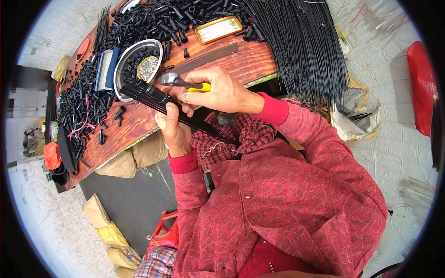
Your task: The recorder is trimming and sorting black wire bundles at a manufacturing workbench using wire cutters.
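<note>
Head view, with clock directions taken from its centre: a crumpled orange-red plastic bag (52, 155) sits at nine o'clock. Between nine and ten, many short black plastic tubular parts (76, 104) lie in a loose heap on a red-brown, wood-grained bench (134, 121). At ten o'clock a blue-and-white rectangular tray (106, 69) stands just beside an oval silver metal tray (158, 46); the oval one holds dark small parts and a round yellow dish (140, 69) of tiny silvery pieces.

Near the centre, toward nine, the left hand (174, 132) is closed around a bundle of long, thin black rods (134, 92), which slants from ten o'clock down toward the lap. At eleven, a grey metal-headed hand tool with a yellow grip (170, 78) overlaps the bundle; contact cannot be told. Its grip is wrapped by the right hand (218, 92), at twelve.

Farther out at twelve lies a yellow-rimmed rectangular tray (218, 29). A thick sheaf of black rods (303, 51) hangs over the bench's edge between one and two.
</note>
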`<state>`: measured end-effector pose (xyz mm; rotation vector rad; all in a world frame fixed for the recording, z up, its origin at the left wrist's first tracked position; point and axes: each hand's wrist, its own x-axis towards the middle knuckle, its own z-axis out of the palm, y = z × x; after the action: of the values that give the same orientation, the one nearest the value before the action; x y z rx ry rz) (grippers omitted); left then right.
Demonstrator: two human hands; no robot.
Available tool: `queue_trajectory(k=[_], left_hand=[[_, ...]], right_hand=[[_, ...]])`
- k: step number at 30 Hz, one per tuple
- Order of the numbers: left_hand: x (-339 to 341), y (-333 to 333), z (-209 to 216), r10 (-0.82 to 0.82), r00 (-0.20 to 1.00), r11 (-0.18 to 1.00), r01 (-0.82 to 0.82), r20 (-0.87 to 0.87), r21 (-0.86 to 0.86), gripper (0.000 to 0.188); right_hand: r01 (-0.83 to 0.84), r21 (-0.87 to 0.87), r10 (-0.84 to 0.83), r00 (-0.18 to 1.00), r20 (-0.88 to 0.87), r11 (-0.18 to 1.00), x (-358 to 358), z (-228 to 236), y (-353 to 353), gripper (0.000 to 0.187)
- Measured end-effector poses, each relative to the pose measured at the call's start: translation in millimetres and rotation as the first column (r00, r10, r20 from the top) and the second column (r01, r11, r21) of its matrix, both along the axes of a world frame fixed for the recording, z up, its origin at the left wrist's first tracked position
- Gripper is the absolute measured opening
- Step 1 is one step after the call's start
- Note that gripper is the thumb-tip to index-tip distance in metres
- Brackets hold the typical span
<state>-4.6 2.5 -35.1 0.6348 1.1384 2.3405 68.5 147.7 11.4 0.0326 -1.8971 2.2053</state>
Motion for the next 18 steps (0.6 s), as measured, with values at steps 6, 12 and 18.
queue_trajectory(k=[6,12,18], left_hand=[[3,2,3,0.016,1.000,1.000,-0.016,-0.024,0.013,0.054],[3,2,0,0.004,0.999,1.000,-0.004,-0.050,-0.001,0.054],[3,2,-2,0.009,1.000,1.000,-0.009,-0.021,-0.002,0.053]], right_hand=[[-0.027,-0.203,0.050,0.993,0.107,0.979,-9,-2,-2,0.019],[-0.015,-0.154,0.034,0.992,0.125,0.988,-12,0,-1,0.019],[-0.020,-0.085,0.033,0.988,0.150,0.996,-13,1,2,0.014]])
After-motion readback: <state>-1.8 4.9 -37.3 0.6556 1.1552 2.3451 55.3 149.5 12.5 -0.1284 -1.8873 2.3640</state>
